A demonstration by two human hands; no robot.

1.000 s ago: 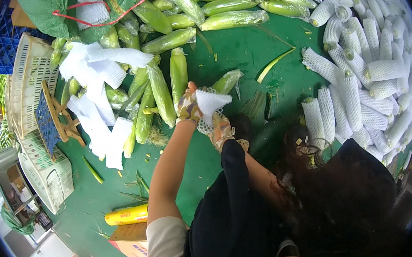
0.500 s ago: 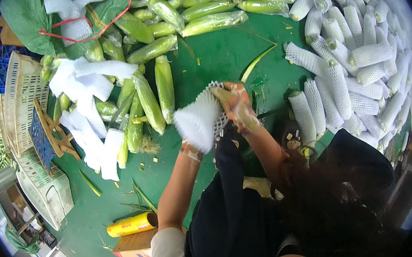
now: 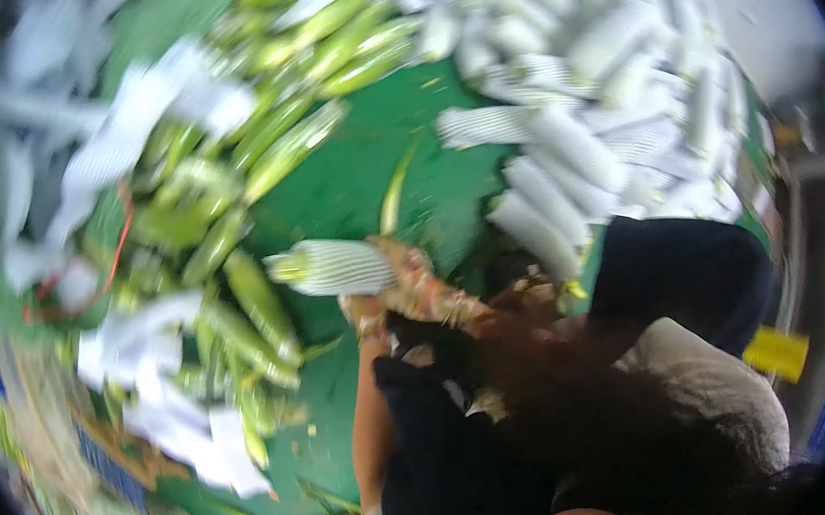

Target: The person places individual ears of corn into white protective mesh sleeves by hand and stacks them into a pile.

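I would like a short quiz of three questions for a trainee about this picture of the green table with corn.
1. True or false: the ear of corn in a white foam net sleeve is held above the green table top.
2. Which side of the picture holds the heap of white-sleeved ears: A left, B right?
3. What lies in the pile of bare ears in green husks, between them: red boxes or loose white foam sleeves?

Key
1. True; the hands grip it, though blur hides which hand is which.
2. B.
3. Loose white foam sleeves.
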